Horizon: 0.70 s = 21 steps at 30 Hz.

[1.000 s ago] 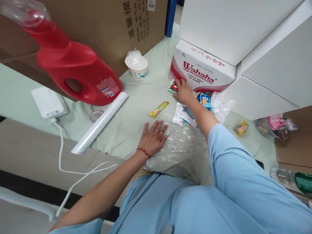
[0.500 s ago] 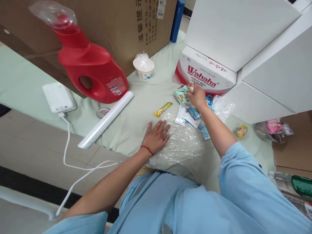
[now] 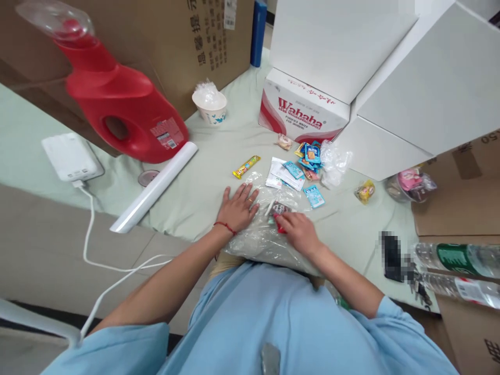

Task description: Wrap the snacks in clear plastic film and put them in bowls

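Observation:
My left hand [image 3: 238, 209] lies flat with its fingers spread, pressing the edge of a clear plastic bag [image 3: 253, 245] onto the green cloth. A red cord is round that wrist. On the bag, my right hand [image 3: 300, 234] has its fingers closed on a small snack packet [image 3: 279, 209], dark and red where it shows. Whether the packet is inside or on top of the bag, I cannot tell. Ahead lie a yellow snack stick [image 3: 246, 166], white packets [image 3: 275, 174], a light-blue sachet [image 3: 313, 197] and a heap of small snack packets [image 3: 311, 154].
A red detergent jug [image 3: 133, 109], paper cup [image 3: 211, 107], white roll [image 3: 154, 188] and power bank [image 3: 72, 156] stand or lie left. A Wahaha carton [image 3: 302, 107] is at the back. Crumpled clear plastic [image 3: 335, 161], a wrapped snack [image 3: 364, 191] and plastic bottles [image 3: 457, 259] are right.
My right hand has come back from near the Wahaha carton to the bag, now with a dark and red packet. The green packet is gone from its spot. My left hand stays flat.

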### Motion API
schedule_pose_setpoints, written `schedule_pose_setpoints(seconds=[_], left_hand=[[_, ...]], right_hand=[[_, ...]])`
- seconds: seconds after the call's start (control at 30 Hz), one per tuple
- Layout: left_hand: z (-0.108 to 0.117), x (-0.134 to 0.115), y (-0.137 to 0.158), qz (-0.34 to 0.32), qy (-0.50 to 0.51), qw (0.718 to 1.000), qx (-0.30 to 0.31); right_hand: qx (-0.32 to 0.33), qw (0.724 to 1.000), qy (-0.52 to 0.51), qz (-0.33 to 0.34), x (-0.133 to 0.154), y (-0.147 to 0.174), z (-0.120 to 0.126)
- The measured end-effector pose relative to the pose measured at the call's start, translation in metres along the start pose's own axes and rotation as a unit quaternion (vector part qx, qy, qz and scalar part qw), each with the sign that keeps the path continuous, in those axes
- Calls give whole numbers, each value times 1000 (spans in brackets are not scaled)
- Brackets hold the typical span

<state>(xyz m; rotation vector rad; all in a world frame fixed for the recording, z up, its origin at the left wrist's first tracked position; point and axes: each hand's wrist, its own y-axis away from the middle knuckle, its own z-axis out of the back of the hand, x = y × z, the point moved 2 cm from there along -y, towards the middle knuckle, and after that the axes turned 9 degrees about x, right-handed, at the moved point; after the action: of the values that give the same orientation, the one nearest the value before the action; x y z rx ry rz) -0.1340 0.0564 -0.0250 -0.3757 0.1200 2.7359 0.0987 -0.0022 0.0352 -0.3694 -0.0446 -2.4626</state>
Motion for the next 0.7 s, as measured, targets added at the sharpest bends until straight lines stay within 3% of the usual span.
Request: schedule_pose_setpoints(seconds=[0.07, 0.13, 0.23, 0.3, 0.37, 0.47, 0.57, 0.7], left_hand=[[-1, 0, 0, 2, -2, 1000, -4], [-2, -1, 0, 2, -4, 1000, -2], [-1, -2, -1, 3, -8, 1000, 4], [0, -2, -1, 6, -8, 1000, 7], [0, -2, -2, 9, -7, 1000, 9], [1, -2, -2, 13, -6, 1000, 15], [2, -2, -2, 13, -7, 1000, 21], [2, -2, -3, 15, -3, 1000, 27]], right_hand=[[34, 998, -1, 47, 9, 16, -16], [-6, 999, -24, 37, 5, 34, -15], [-130, 988, -21, -83, -24, 69, 3], [-172, 970, 16, -173, -49, 94, 11], [-145, 958, 49, -243, -71, 116, 9], [-27, 955, 45, -292, -94, 137, 2], [52, 963, -7, -266, -98, 132, 10], [62, 979, -85, -172, -64, 76, 31]])
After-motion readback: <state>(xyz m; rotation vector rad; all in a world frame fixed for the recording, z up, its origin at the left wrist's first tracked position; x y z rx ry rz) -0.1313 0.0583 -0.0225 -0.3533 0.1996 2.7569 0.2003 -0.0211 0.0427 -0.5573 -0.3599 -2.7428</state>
